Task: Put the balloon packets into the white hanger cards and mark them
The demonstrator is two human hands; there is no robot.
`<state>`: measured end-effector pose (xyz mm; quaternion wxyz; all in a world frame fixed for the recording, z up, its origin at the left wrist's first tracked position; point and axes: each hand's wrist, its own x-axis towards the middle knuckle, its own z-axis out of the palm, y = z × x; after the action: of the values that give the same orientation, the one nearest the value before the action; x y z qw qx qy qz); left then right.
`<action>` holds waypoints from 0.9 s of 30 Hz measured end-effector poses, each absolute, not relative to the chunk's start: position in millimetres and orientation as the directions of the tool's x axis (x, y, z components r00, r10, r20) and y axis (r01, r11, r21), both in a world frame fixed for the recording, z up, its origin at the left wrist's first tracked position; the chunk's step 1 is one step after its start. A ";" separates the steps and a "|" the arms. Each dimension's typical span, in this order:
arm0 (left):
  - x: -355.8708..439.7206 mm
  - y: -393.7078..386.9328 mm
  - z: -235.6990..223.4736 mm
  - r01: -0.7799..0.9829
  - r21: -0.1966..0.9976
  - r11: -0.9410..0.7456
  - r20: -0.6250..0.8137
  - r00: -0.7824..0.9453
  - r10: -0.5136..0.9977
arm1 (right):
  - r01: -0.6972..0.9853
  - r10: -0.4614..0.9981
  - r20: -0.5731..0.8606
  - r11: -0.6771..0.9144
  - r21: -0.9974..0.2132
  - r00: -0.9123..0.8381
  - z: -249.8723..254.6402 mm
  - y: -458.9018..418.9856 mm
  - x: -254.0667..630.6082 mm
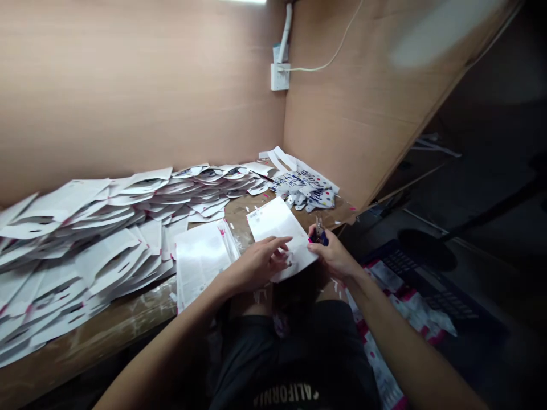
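Observation:
My left hand (pixel 260 263) rests its fingers on a white printed card (pixel 276 228) and holds it near the lower edge. My right hand (pixel 334 254) grips small blue-handled snips (pixel 318 236), with their metal tip pointing up, right at the card's right edge. Beside the card lies a flat stack of printed white sheets (pixel 201 265). Far to the left spreads a large overlapping heap of white die-cut cards (pixel 81 233). Beyond my hands lies a pile of white pieces printed in blue with coloured dots (pixel 305 191).
The heaps sit on a scuffed wooden table (pixel 237 213) set in a corner of pinkish-brown panel walls (pixel 128 85). A white socket (pixel 280 77) with a cable is on the wall. Printed scraps (pixel 397 307) lie on a dark mat below right, beside my dark shirt (pixel 294 364).

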<state>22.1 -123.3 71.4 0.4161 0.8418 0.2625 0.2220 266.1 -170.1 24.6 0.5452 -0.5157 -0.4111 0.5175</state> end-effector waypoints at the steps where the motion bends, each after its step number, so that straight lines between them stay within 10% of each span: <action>1: 26.9 -113.9 66.7 0.316 0.780 -0.540 0.156 0.738 0.656 | -0.124 0.990 -0.056 -0.040 -0.991 0.128 16.1 -158.5 261.6; 11: 43.2 -63.3 29.1 0.694 0.651 -0.308 -0.100 0.481 0.871 | 0.177 0.973 0.102 0.065 -0.982 0.206 -32.7 -88.8 231.8; 27: 47.2 -38.4 11.7 0.198 0.968 0.156 -0.222 0.383 0.897 | 0.258 0.982 0.081 0.035 -0.966 0.173 -26.7 -81.5 228.0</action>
<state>47.2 -38.4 11.7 0.5961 0.5799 0.4718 0.2931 228.0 -81.5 -26.7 0.4901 -0.5885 -0.5264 0.3692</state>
